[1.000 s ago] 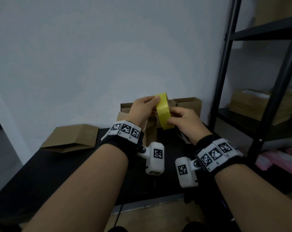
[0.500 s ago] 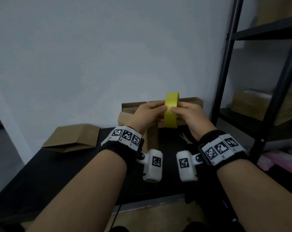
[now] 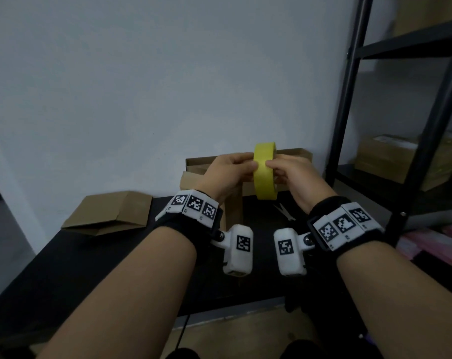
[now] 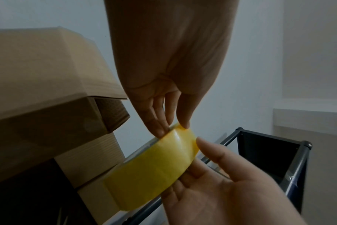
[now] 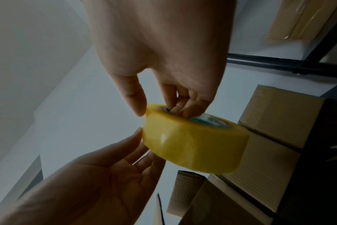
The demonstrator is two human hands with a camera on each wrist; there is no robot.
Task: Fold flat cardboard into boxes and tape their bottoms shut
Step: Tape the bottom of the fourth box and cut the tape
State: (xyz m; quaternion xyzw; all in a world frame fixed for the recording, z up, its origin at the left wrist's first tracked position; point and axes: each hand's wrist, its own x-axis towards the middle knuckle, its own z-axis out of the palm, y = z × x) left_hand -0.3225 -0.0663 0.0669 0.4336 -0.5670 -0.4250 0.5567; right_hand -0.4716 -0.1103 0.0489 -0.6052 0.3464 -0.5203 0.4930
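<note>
Upright, yellow tape roll point(image 3: 264, 174) pinched between left hand point(image 3: 226, 174) and right hand point(image 3: 296, 177) fingertips

A storeroom or packing area: a black metal shelving rack point(image 3: 349, 99) on the right holds cardboard cartons point(image 3: 390, 161), with folded boxes point(image 3: 108, 213) on a black worktable point(image 3: 64, 268) against a bare wall point(image 3: 142, 73).

Light was dim and flat in all three views, colours muted. A small glare streak showed on the yellow tape roll point(image 5: 194, 146). Wide-angle distortion bent the shelf rack point(image 3: 349, 86) at the head view's edge; wrist views were soft and grainy.
</note>
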